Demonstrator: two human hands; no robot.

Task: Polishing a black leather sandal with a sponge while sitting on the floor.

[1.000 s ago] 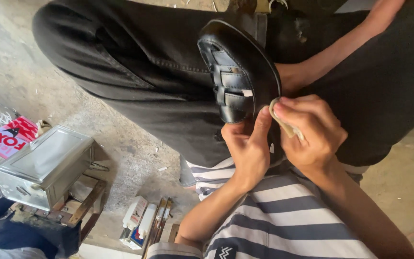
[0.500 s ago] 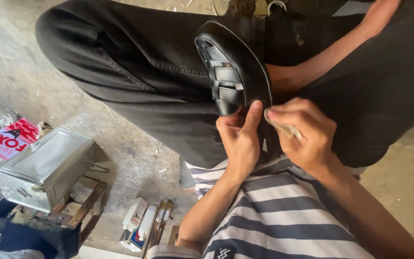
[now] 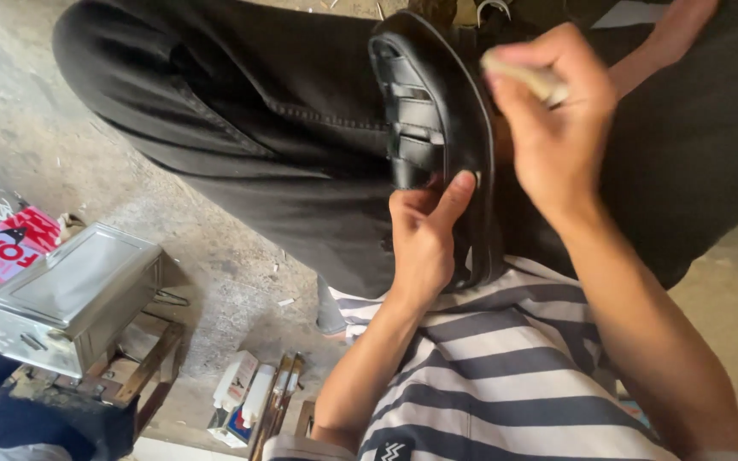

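Two hands (image 3: 424, 235) on black sandal (image 3: 437, 128)

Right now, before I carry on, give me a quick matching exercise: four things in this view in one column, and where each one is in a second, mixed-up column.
Things:
1. black sandal
2. left hand
3. right hand
4. metal box

Places:
A. on the floor at the far left
B. raised by the sole's edge, holding a small pale tool
C. lying across the lap on black trousers
D. gripping the sandal, thumb on the sole's rim

Pairs: 1-C, 2-D, 3-B, 4-A
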